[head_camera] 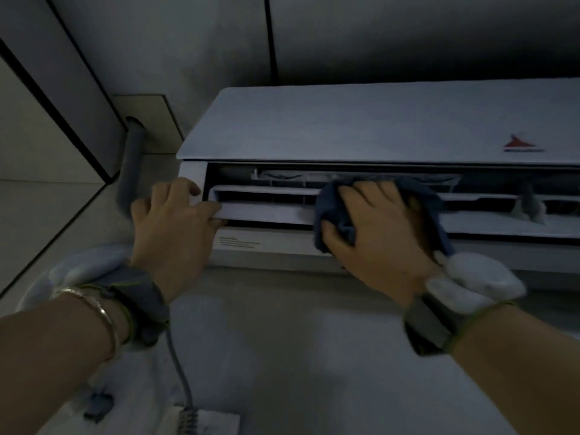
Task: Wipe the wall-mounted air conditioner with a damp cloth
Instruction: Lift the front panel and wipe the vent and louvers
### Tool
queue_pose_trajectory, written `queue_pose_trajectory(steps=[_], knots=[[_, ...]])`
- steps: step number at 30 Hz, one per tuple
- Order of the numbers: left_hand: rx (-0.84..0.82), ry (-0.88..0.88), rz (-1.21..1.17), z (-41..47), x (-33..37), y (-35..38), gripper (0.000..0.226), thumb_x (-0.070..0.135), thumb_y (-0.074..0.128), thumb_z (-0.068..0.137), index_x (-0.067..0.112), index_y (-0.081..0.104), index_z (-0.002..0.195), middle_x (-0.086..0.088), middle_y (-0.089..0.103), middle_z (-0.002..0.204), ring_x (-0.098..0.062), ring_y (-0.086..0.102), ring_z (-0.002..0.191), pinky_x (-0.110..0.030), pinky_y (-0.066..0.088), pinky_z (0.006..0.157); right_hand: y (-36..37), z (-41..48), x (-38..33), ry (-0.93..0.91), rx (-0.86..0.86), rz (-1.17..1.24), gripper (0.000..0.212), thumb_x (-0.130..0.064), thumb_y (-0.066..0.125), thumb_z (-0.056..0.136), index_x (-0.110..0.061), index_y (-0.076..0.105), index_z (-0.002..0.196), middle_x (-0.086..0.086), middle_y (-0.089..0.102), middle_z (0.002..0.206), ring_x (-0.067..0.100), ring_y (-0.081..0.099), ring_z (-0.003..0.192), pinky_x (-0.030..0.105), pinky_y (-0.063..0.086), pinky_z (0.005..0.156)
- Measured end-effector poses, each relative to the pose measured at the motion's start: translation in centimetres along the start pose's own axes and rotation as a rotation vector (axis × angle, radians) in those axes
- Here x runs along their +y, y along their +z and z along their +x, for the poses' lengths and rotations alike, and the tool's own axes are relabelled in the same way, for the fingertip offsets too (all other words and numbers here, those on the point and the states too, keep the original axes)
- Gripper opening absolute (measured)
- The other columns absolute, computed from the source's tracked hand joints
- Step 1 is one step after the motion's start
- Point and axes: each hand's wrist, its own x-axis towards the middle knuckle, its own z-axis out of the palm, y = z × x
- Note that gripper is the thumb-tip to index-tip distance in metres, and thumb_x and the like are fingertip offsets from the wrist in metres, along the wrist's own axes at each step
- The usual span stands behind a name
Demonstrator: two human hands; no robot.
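1. Forearms, nearest the camera: both reach up from the lower edge of the view; the left carries a thin metal bangle (105,318), and each wrist wears a dark strap with pale padding.
2. Left hand (172,227): fingers curled over the left end of the white louver (266,211), thumb side beneath it, pinching the flap's end.
3. Right hand (381,233): palm pressed flat against a dark blue cloth (337,215), fingers spread over it and thumb tucked into a fold, so the cloth is held against the louver near the middle of the outlet.
4. Air conditioner (361,127): white, mounted high on the wall, seen from below; its outlet slot is open, with inner vanes visible behind the louver (detail is soft from blur).
5. Logo (521,145): a red mark on the front panel, at right.
6. Grey pipe (131,164): just left of the unit, entering the wall.
7. Wall and ceiling panels, farthest: grey, divided by dark seams.
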Motion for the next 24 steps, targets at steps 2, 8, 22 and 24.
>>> queue_pose_trajectory(steps=[2,8,22,24], knots=[[0.011,-0.017,0.021,-0.4,0.8,-0.1,0.024,0.017,0.059,0.077,0.002,0.071,0.092,-0.029,0.06,0.106,-0.049,0.053,0.099,-0.057,0.042,0.077,-0.7,-1.8,3.5,0.038,0.008,-0.057,0.055,-0.048,0.039,0.08,-0.009,0.056,0.115,0.014,0.064,0.116,0.034,0.056,0.107,0.042,0.048,0.085],[0.068,0.077,-0.104,-0.4,8.0,-0.3,0.024,0.013,0.07,0.071,0.001,0.066,0.092,-0.026,0.064,0.101,-0.045,0.06,0.096,-0.055,0.047,0.078,-4.1,-5.6,12.2,0.117,-0.09,-0.182,0.054,-0.016,0.072,0.074,0.006,0.054,0.119,0.026,0.061,0.12,0.046,0.058,0.108,0.055,0.05,0.083],[0.006,0.387,-0.311,0.5,19.9,-0.9,0.023,-0.013,0.077,0.058,-0.007,0.071,0.08,-0.03,0.071,0.091,-0.043,0.068,0.085,-0.058,0.054,0.075,-6.8,-6.5,13.0,-0.086,-0.097,0.01,0.041,0.012,0.074,0.048,0.002,0.068,0.087,0.019,0.071,0.083,0.038,0.066,0.076,0.041,0.058,0.061],[0.014,0.363,-0.272,0.5,19.7,-0.9,0.015,-0.008,0.074,0.065,-0.003,0.072,0.079,-0.026,0.072,0.089,-0.04,0.07,0.084,-0.056,0.052,0.079,-6.6,-6.0,12.1,-0.128,-0.112,0.018,0.042,0.007,0.073,0.058,0.001,0.066,0.099,0.018,0.071,0.096,0.037,0.066,0.086,0.041,0.057,0.072]])
